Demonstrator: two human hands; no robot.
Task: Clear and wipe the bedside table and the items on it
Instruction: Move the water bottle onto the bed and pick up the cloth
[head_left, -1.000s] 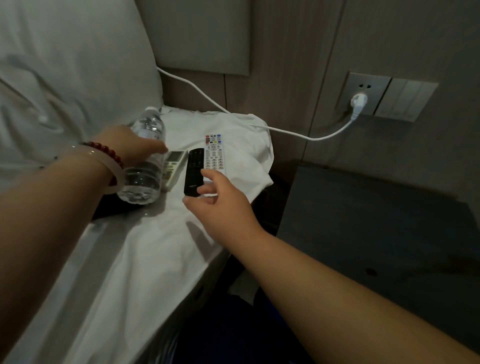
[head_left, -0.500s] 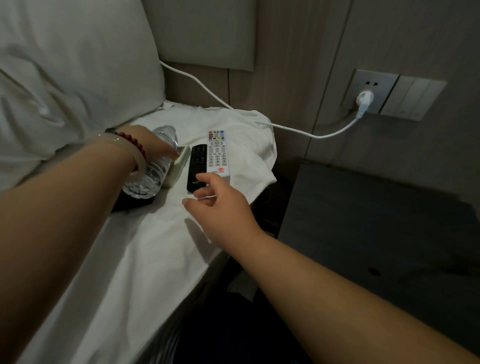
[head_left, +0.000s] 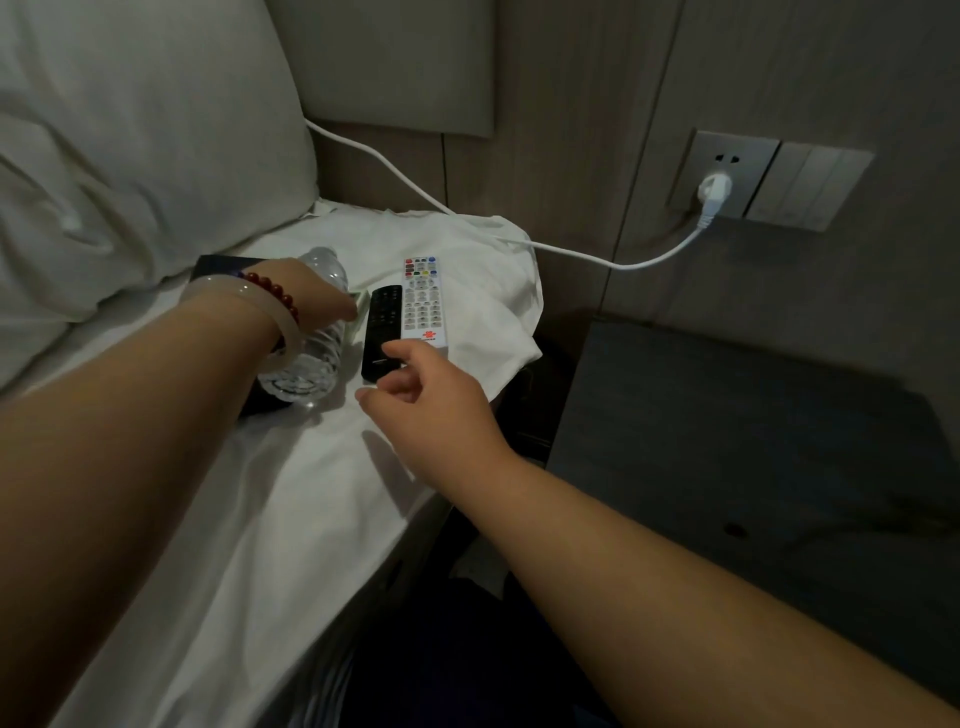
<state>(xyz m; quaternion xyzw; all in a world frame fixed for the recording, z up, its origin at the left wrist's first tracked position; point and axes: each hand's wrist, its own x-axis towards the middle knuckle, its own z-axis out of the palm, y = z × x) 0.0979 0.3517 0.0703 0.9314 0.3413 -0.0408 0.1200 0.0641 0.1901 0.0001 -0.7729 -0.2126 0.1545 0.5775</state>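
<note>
Up by the pillow: left hand (head_left: 317, 301) clasped round ribbed clear plastic water bottle (head_left: 311, 343) on rumpled white bedsheet (head_left: 291, 509). Right hand (head_left: 436, 410) loosely spread, empty, fingertip touching slim black remote (head_left: 383, 327) beside white buttoned remote (head_left: 423, 301). Dark bench (head_left: 753, 441) right.

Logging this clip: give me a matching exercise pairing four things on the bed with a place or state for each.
Things:
1. clear plastic water bottle
2. slim black remote
3. white remote with coloured buttons
4. white power cable

Places or states:
A. plugged into the wall socket
B. furthest right of the remotes
C. in the left hand's grip
D. under the right hand's fingertips

Pairs: 1-C, 2-D, 3-B, 4-A
</note>
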